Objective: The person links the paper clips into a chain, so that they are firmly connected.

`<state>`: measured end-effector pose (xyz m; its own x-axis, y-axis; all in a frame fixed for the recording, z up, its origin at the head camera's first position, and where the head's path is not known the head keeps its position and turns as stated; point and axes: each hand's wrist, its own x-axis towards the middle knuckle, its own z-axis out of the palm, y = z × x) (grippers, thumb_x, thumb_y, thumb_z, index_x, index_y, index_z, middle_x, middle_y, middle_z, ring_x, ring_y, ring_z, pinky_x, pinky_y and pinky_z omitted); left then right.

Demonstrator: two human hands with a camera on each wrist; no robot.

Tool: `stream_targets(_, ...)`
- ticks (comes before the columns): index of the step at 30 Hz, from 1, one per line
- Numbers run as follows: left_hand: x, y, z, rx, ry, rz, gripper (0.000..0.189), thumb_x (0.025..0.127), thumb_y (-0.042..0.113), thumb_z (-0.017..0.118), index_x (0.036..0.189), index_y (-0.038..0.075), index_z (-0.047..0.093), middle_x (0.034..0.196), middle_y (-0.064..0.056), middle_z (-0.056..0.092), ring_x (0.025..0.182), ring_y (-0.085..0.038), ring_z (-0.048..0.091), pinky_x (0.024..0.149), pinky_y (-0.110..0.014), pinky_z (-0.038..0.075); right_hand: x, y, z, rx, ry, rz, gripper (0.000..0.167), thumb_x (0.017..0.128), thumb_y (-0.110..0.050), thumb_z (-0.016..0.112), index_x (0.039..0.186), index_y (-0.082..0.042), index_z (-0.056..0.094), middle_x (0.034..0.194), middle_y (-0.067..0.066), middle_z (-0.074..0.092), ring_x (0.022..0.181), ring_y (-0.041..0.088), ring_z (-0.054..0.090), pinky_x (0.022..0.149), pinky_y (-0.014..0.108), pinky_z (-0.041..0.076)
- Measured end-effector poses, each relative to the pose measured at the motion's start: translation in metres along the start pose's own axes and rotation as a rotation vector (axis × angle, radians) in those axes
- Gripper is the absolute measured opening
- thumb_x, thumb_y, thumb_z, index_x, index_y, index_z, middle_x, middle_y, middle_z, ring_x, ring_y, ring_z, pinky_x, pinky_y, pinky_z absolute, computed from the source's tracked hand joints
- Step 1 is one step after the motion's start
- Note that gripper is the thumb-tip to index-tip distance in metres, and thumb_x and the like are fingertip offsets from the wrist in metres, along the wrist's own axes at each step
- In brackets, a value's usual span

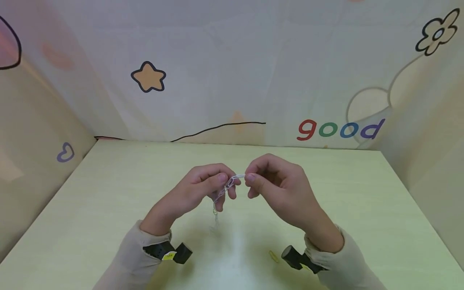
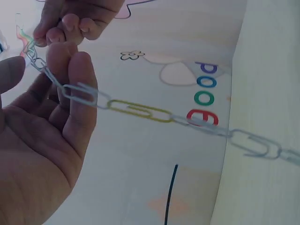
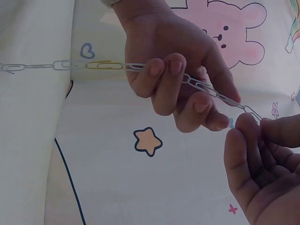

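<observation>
A chain of linked paper clips [image 1: 229, 184] stretches between both hands above the table. Most of its clips look silver or white; one yellow paper clip [image 2: 161, 115] sits among them. My right hand [image 1: 284, 189] pinches the end clip between thumb and forefinger. The left hand [image 1: 197, 185] holds the chain farther along, its thumb beside the links and its fingers loosely bent around them. In the right wrist view, left fingers [image 3: 161, 96] cover part of the chain. Beyond the left hand, the chain's tail hangs down toward the tabletop, blurred at its lower end in the head view.
A loose yellow paper clip [image 1: 273, 256] lies on the pale table [image 1: 108, 193], near the right wrist's black camera [image 1: 293, 257]. Another black camera [image 1: 182, 253] is strapped to the left wrist. Printed cloth walls [image 1: 232, 72] enclose the table's back and sides.
</observation>
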<state>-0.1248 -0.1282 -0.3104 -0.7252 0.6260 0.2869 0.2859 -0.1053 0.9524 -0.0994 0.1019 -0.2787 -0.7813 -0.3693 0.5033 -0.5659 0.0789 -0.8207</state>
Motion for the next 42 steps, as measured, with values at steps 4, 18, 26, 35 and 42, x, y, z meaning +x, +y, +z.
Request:
stream_targets(4, 0.001, 0.000, 0.003, -0.053, -0.013, 0.042, 0.025, 0.106, 0.021, 0.051, 0.098, 0.000, 0.063, 0.084, -0.014, 0.061, 0.057, -0.026, 0.054, 0.058, -0.037, 0.053, 0.000, -0.001, 0.000, -0.023, -0.009, -0.003, 0.009, 0.093, 0.007, 0.064, 0.094, -0.001, 0.065, 0.082, 0.004, 0.062, 0.060, 0.020, 0.063, 0.060, 0.033, 0.056)
stream_targets(18, -0.003, 0.018, -0.012, -0.019, 0.104, 0.154, 0.018, 0.101, 0.008, 0.053, 0.095, 0.014, 0.070, 0.057, -0.003, 0.035, 0.047, -0.017, 0.025, 0.043, -0.027, 0.025, -0.037, 0.010, -0.039, -0.243, -0.107, 0.210, 0.013, 0.097, -0.005, 0.066, 0.108, -0.012, 0.071, 0.088, -0.003, 0.065, 0.067, 0.015, 0.067, 0.065, 0.031, 0.055)
stream_targets(26, -0.006, 0.024, -0.023, -0.002, 0.156, 0.193, 0.025, 0.100, 0.002, 0.051, 0.098, 0.013, 0.073, 0.056, -0.002, 0.029, 0.047, -0.018, 0.017, 0.042, -0.029, 0.013, -0.080, 0.053, -0.047, -0.325, -0.357, 0.373, 0.006, 0.098, -0.012, 0.067, 0.103, -0.012, 0.070, 0.080, -0.005, 0.064, 0.066, 0.011, 0.060, 0.060, 0.027, 0.051)
stream_targets(35, -0.010, 0.024, -0.031, 0.005, 0.190, 0.205, 0.028, 0.100, -0.001, 0.052, 0.100, 0.014, 0.076, 0.058, -0.002, 0.030, 0.047, -0.018, 0.017, 0.042, -0.030, 0.012, -0.114, 0.086, -0.043, -0.293, -0.424, 0.438, 0.018, 0.095, -0.003, 0.062, 0.106, -0.017, 0.068, 0.082, -0.011, 0.062, 0.068, 0.006, 0.056, 0.066, 0.025, 0.049)
stream_targets(42, -0.016, 0.019, -0.034, 0.004, 0.211, 0.175, 0.030, 0.100, -0.003, 0.051, 0.099, 0.014, 0.076, 0.058, -0.002, 0.030, 0.047, -0.018, 0.017, 0.042, -0.030, 0.012, -0.130, 0.099, -0.036, -0.313, -0.460, 0.321, 0.025, 0.092, -0.004, 0.069, 0.112, -0.019, 0.069, 0.081, -0.017, 0.056, 0.071, 0.000, 0.053, 0.068, 0.023, 0.049)
